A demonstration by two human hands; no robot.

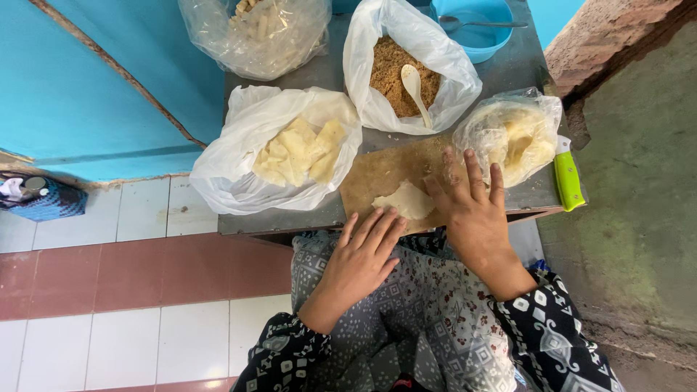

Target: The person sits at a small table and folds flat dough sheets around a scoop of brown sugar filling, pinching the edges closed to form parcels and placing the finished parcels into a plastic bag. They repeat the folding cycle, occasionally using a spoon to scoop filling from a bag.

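A thin pale dough sheet [408, 199] lies on a brown wooden board [374, 178] at the near edge of a grey metal table [330, 72]. My left hand [361, 258] rests flat, fingers together, at the board's near edge, fingertips touching the sheet. My right hand [472, 207] is spread flat on the board just right of the sheet, touching its edge. Neither hand holds anything.
A white bag of pale folded pieces [298, 149] sits left of the board. Behind it are a bag of brown crumbs with a white spoon [414, 83], a clear bag [258, 33], and a blue bowl [479, 29]. A clear bag of dough [515, 134] and a green-handled knife [568, 178] lie right.
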